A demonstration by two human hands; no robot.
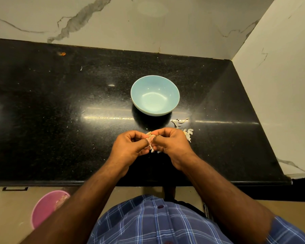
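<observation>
Counter: black polished stone [60, 103] set in a corner of pale veined walls [130, 23]; we stand at its front edge.
Grip: our left hand [130, 145] and right hand [171, 143] meet over the near middle of the counter. Both have their fingers curled in tight, and both pinch the same garlic [151, 138], with the thumbs on top and nearly tip to tip.
Garlic: small and pale, mostly hidden between our fingertips. Loose skin shows at its far end and below the thumbs. We cannot tell whether it clears the stone or rests on it.
Axis: as far as it shows, the long axis runs away from us towards the bowl, and the hands pull across it to left and right.
Nearer hand: neither, since the garlic sits midway and each hand has an equal hold.
Bowl: light blue [132, 95], upright, straight ahead of the grip and a little apart from it. We see nothing in it.
Peels: a small scatter [188, 133] lies just right of the right hand, partly behind it, and reaches towards the bowl's near right side.
Next move, as we judge it: a freed clove goes straight forward into the bowl, an equally short reach for either hand, and the skin drops to the right.
Tub: pink [42, 213], on the floor at lower left, partly behind our left forearm. It holds something pale that we cannot make out.
</observation>
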